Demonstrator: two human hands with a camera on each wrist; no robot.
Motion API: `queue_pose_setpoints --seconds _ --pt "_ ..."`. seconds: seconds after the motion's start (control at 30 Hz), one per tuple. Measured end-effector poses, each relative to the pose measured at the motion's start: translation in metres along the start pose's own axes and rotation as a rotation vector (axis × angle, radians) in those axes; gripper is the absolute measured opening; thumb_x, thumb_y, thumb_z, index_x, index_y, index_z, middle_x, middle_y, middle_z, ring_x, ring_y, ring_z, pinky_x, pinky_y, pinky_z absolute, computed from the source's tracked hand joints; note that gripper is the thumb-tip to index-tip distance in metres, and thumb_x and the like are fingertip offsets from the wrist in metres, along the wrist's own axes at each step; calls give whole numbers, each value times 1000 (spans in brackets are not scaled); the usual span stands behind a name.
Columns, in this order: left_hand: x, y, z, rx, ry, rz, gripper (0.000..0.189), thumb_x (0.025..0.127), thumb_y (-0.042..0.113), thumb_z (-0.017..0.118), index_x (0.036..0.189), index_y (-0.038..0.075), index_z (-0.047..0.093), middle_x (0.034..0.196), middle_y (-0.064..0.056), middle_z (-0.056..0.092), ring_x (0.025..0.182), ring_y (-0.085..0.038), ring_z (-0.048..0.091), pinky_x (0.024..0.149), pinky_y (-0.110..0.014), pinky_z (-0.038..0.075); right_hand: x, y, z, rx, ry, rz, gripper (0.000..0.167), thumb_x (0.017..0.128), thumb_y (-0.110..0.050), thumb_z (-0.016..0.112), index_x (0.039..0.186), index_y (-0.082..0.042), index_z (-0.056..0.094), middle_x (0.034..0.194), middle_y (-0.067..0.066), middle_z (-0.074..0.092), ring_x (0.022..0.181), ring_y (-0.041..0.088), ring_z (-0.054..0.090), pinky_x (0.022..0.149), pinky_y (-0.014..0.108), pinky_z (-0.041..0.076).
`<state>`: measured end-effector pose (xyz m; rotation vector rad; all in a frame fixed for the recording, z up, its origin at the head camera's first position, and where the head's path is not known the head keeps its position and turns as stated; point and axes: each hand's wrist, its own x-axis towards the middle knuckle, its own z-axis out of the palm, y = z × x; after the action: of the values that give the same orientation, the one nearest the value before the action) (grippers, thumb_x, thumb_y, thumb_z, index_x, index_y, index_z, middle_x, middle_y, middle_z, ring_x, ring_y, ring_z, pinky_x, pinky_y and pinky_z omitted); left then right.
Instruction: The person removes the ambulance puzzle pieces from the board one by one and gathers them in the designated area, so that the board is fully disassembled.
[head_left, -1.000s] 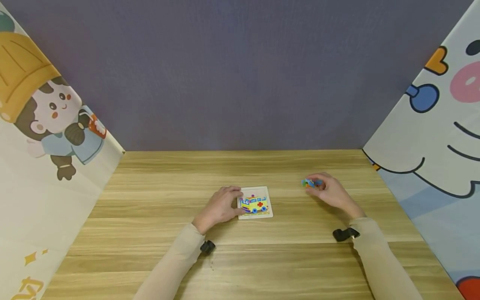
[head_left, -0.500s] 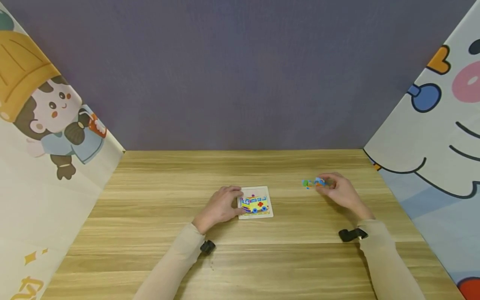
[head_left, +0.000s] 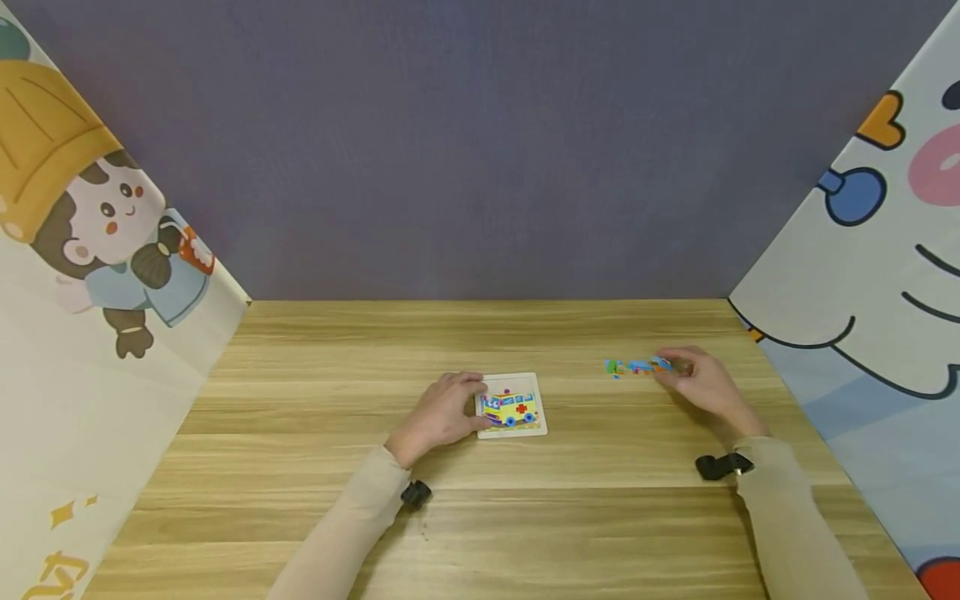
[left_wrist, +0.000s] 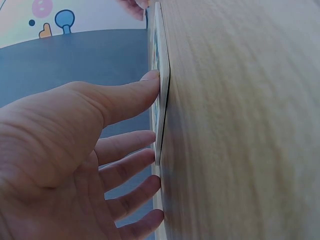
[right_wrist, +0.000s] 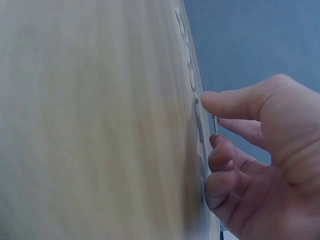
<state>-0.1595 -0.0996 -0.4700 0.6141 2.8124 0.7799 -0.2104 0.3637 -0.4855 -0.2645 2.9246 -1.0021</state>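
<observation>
A small white-framed picture board (head_left: 521, 408) with a yellow ambulance and a red cross lies flat on the table. My left hand (head_left: 442, 412) rests at its left side; in the left wrist view the thumb (left_wrist: 132, 97) presses on its face and the other fingers reach down to its edge and the table. To the right, several small colourful jigsaw pieces (head_left: 637, 367) lie in a short row. At the row's right end my right hand (head_left: 701, 379) pinches a thin jigsaw piece (right_wrist: 215, 125), seen edge-on in the right wrist view and mostly hidden by the fingers.
The wooden table (head_left: 510, 533) ends at a dark grey panel (head_left: 480, 150) behind. Cartoon-printed panels stand along its left (head_left: 75, 375) and right sides. Each forearm wears a black wrist camera (head_left: 416, 495).
My right hand has slid rightward, and the pieces that were bunched by its fingers now lie spread in a row. The left hand and the picture board have stayed in place.
</observation>
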Motion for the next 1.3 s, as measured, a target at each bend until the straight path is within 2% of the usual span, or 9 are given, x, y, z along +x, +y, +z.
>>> queue_pose_setpoints --seconds 0.17,0.23,0.4,0.57,1.13,1.2,1.3 --pt "0 0 0 -4 8 5 61 93 37 84 142 3 67 160 -13 55 148 -41 48 123 -61 39 1 3 -3 -23 -20 15 50 105 -30 69 144 0 63 148 30 55 90 21 60 70 29 50" --pt "0 0 0 -2 8 6 61 93 36 84 142 3 67 160 -13 55 148 -41 48 123 -61 39 2 3 -4 -26 -27 14 50 105 -31 69 144 0 63 148 30 55 95 23 61 73 29 51" --pt "1 0 1 5 8 6 61 93 36 84 141 3 67 159 -13 55 148 -40 49 123 -60 39 2 0 -6 -18 -46 5 52 105 -31 69 144 2 62 150 31 53 105 34 63 75 30 52" --pt "1 -1 1 6 6 4 61 93 37 84 142 4 67 160 -13 55 148 -40 49 123 -60 39 1 -2 -7 -2 -69 14 55 105 -32 69 147 3 59 153 33 50 127 47 58 84 37 53" --pt "0 1 -1 -5 -3 -2 61 93 36 84 142 4 66 160 -13 55 149 -40 48 124 -61 38 2 0 -3 -12 -33 36 51 105 -34 70 142 2 64 147 32 54 116 42 61 82 35 52" --pt "0 1 -1 -2 -4 -2 61 93 36 83 142 4 66 160 -12 54 149 -39 48 124 -60 38 1 0 -2 -17 -14 28 50 104 -33 71 140 1 65 145 30 56 111 39 63 81 33 52" --pt "0 1 -1 -2 -1 -3 61 93 36 84 142 5 67 160 -12 55 149 -39 48 124 -60 38 0 -5 0 -23 23 9 47 103 -31 72 138 0 67 140 28 59 94 30 62 72 30 50"
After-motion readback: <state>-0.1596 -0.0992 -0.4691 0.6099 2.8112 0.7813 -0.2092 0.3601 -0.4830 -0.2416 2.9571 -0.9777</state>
